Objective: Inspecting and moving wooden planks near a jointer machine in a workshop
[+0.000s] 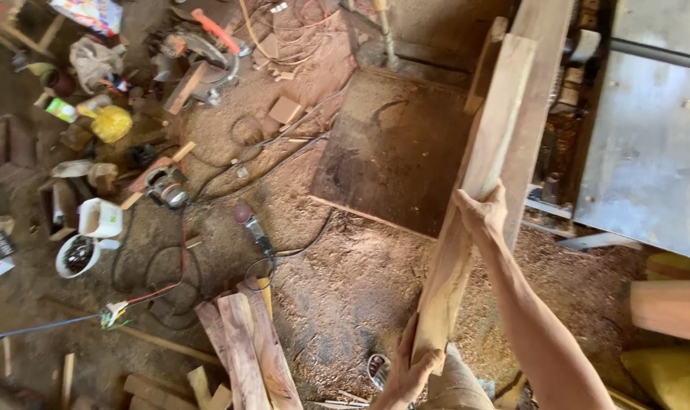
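Gripping a wooden plank, right hand fingers wrapped midway, left hand at its lower end

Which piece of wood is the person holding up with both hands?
The long pale plank, gripped by the left hand and right hand. The other planks lie on the sawdust floor.

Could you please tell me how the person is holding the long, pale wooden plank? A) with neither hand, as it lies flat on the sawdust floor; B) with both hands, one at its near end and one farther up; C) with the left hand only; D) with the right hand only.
B: the left hand grips the near end of the long, pale wooden plank, and the right hand clasps it farther up.
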